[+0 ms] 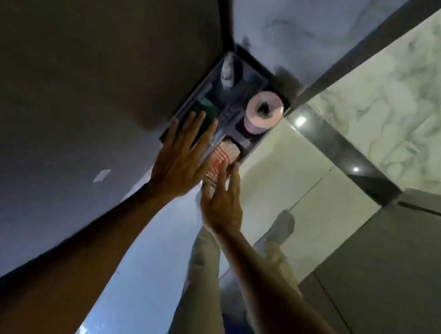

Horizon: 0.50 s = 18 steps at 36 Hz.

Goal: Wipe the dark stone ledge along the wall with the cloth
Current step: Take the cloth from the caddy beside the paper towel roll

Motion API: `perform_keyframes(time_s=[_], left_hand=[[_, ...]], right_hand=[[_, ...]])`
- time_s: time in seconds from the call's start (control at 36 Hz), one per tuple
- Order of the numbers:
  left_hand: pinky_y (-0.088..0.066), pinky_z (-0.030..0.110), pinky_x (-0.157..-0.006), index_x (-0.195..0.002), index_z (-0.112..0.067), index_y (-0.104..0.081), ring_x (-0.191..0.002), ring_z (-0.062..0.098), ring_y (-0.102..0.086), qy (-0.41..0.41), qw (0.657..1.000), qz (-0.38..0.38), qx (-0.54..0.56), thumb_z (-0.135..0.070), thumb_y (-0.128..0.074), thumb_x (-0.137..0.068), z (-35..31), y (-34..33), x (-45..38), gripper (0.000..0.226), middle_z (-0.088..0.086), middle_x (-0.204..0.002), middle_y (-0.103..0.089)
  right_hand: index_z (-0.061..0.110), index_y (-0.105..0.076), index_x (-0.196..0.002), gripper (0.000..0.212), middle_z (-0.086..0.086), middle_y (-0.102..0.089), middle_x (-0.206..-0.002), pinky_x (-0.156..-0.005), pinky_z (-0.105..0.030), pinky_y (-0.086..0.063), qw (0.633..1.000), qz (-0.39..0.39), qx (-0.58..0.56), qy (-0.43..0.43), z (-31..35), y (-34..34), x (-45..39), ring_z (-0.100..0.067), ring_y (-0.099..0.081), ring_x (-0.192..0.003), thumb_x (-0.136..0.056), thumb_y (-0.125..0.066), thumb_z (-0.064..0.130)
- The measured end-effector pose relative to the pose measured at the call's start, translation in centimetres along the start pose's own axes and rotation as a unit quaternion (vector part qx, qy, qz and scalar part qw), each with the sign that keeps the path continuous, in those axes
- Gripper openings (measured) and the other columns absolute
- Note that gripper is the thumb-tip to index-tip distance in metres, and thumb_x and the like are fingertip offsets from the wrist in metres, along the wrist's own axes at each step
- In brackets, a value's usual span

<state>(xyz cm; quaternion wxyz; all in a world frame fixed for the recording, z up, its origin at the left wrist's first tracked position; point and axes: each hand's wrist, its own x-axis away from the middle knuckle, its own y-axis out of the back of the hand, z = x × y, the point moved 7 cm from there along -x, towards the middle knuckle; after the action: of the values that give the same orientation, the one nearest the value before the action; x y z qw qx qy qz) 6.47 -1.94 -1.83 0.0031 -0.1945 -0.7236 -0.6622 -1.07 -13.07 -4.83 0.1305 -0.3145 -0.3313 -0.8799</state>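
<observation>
- Head view: I look down into a corner where a dark compartmented tray (248,148) sits on the floor against the wall.
- My left hand (178,160) reaches over the tray's left side, its fingers (187,130) spread flat and straight, holding nothing.
- My right hand (224,202) is just beside it, lower and to the right, its fingers (222,177) also spread wide and empty.
- The red-and-white striped cloth (222,154) lies folded in the tray's near compartment, between my two hands; my right fingertips overlap its near edge, but I cannot tell whether they touch it.
- A green thing (208,107) lies in the compartment under my left fingertips, partly covered by them; I cannot make out what it is.
- A toilet roll (264,109) stands upright in the right compartment, and a pale bottle (227,74) stands in the far one, blurred.
- The dark stone ledge (343,151) runs along the marble wall to the right of the tray, well apart from both hands, with two bright light spots on it.
- Its far right end is cut off behind a grey surface, and the near end meets the tray's corner in shadow.
- My trouser legs (198,279) and a shoe (282,225) show below, blurred.
</observation>
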Motion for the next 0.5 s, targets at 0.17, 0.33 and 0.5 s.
perform_keyframes(time_s=[0.17,0.33,0.5], left_hand=[[-0.007,0.059,-0.138,-0.175,-0.02,-0.001,-0.17,0.036,-0.002,-0.008,1.0,0.024,-0.012,-0.063,-0.017,-0.112,1.9,-12.5,-6.2,0.078,0.017,-0.183,-0.002],[-0.011,0.058,-0.138,-0.174,-0.016,-0.016,-0.169,0.037,-0.016,-0.007,1.0,-0.027,-0.001,-0.066,-0.019,-0.112,2.7,-18.4,-11.5,0.08,0.017,-0.182,-0.018],[-0.012,0.06,-0.138,-0.174,-0.017,-0.018,-0.168,0.042,-0.017,0.002,1.0,-0.023,-0.011,-0.067,-0.016,-0.113,3.3,-21.0,-13.4,0.079,0.019,-0.181,-0.019]], right_hand=[[0.018,-0.012,-0.174,0.072,-0.014,-0.019,-0.181,-0.125,-0.062,-0.045,0.998,-0.016,-0.043,-0.036,-5.4,-9.6,-12.2,-0.039,-0.021,-0.168,-0.115,-0.048,0.038],[0.037,-0.012,-0.173,0.064,-0.005,-0.035,-0.177,-0.128,-0.059,-0.043,0.963,-0.112,-0.203,-0.141,-9.4,-13.5,-18.0,-0.032,-0.043,-0.16,-0.117,-0.04,0.051],[0.037,-0.004,-0.174,0.075,0.005,-0.019,-0.182,-0.133,-0.051,-0.035,0.94,-0.155,-0.219,-0.209,-10.7,-14.8,-20.4,-0.024,-0.029,-0.167,-0.114,-0.043,0.058]])
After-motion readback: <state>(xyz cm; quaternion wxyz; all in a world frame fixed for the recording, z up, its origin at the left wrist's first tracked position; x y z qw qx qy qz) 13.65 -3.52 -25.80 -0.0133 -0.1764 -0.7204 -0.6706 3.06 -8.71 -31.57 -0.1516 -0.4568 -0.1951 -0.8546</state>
